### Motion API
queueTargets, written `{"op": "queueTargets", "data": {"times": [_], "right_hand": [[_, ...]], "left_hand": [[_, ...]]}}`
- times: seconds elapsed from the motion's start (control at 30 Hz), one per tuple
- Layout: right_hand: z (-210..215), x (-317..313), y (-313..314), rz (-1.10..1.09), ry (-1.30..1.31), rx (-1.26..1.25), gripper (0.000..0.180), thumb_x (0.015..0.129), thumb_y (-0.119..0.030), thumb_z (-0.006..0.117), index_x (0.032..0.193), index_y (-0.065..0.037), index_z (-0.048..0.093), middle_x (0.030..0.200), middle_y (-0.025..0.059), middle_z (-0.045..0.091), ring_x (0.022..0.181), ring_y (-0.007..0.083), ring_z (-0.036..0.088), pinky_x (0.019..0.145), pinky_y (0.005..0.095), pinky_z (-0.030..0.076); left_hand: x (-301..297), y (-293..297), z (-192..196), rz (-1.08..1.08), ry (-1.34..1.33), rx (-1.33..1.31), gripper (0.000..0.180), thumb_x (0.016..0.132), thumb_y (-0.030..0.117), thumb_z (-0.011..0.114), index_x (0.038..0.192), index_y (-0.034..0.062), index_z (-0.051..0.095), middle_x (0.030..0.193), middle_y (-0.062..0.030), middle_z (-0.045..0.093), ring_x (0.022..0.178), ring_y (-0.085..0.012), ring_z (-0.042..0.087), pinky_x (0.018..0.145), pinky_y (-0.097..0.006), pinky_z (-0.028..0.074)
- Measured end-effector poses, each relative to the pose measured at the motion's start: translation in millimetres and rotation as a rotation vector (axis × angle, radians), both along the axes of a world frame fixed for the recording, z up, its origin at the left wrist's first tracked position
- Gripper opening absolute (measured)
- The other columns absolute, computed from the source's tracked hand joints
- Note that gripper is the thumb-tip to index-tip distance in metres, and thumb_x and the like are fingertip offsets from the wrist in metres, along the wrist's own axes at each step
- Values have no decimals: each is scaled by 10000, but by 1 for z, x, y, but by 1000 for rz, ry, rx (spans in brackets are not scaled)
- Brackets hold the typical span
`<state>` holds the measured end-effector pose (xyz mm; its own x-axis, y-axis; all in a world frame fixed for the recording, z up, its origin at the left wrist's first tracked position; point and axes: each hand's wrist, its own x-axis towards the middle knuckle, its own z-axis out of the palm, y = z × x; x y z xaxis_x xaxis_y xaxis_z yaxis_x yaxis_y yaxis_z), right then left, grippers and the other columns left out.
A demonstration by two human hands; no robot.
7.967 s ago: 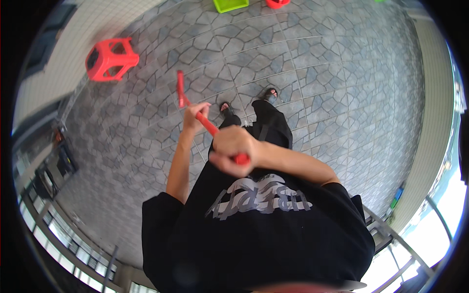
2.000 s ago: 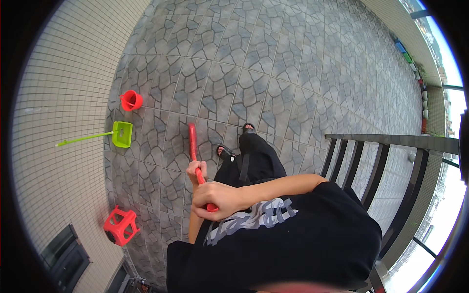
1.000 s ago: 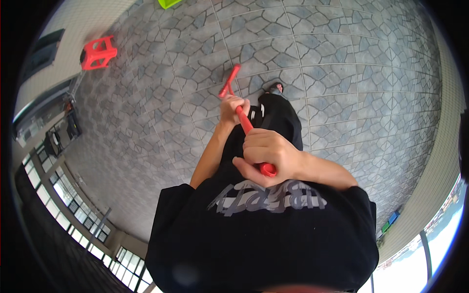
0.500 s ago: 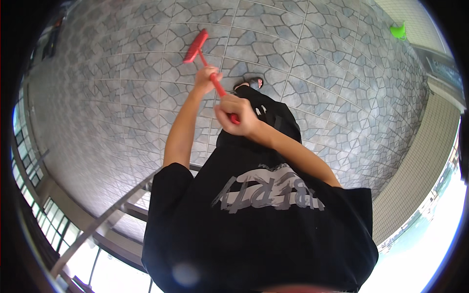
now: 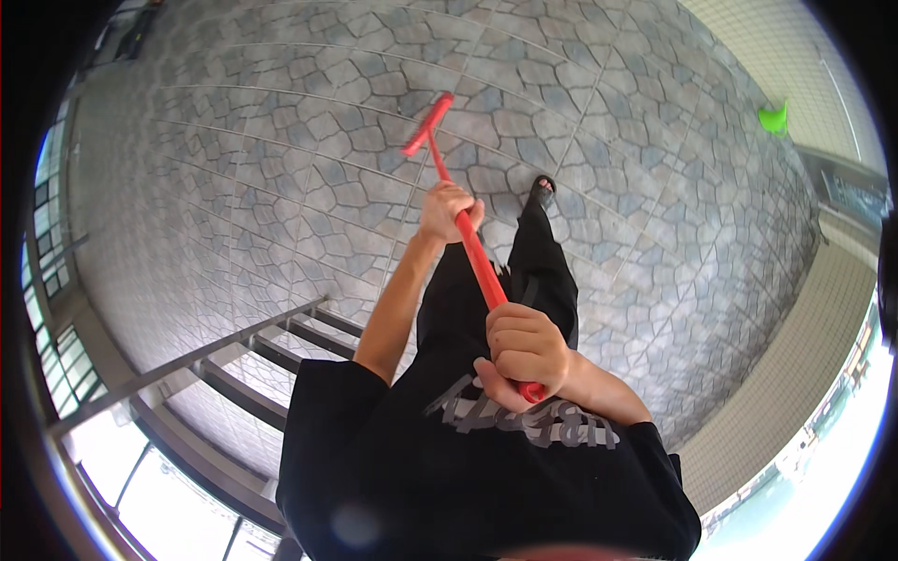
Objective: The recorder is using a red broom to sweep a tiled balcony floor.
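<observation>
A person in a black printed shirt and dark trousers works a red long-handled broom [image 5: 465, 231] across a grey stone-patterned floor [image 5: 281, 168], seen from above. The left hand [image 5: 449, 208] is wrapped around the handle partway down its length, while the right hand [image 5: 524, 351] is closed over the near end, close to the chest; the two hands sit well apart on the shaft, both clamped firmly on it. The broom's flat red head [image 5: 427, 123] rests on or just above the paving at the far end, ahead of the person's sandalled foot [image 5: 542, 190].

The tool looks light and stiff: a slim straight shaft, likely plastic or coated metal, that should neither bend much nor tire the arms. Its smooth surface could slip in a loose grasp, so a spread two-handed hold like this one, one hand at the top for steering and one lower for pressure, appears the sound way to take it. The head seems the only part liable to flex.

A dark metal railing [image 5: 234, 351] runs along the near left, and a small bright green object [image 5: 773, 119], too small to identify, lies at the far right beside a tiled wall [image 5: 804, 47].
</observation>
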<state>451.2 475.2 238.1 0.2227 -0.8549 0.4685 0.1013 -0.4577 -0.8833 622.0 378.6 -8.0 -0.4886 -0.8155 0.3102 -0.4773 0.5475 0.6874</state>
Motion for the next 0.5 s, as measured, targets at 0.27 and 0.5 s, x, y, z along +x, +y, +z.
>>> {"op": "queueTargets", "data": {"times": [0.27, 0.5], "right_hand": [[-182, -17, -81, 56, -23, -126, 297, 798, 39, 703, 647, -47, 462, 626, 108, 465, 578, 330, 483, 576, 447, 389], [-121, -85, -9, -95, -35, 127, 373, 778, 138, 668, 621, -48, 385, 598, 90, 399, 522, 299, 436, 528, 414, 343]], "left_hand": [[30, -73, -78, 209, -344, 1, 324, 794, 365, 820, 846, 70, 696, 931, -157, 683, 941, -370, 681, 750, -464, 554], [-72, 27, -93, 111, -295, 359, 317, 851, 357, 786, 808, 56, 699, 1178, -228, 702, 1191, -421, 636, 979, -471, 520]]}}
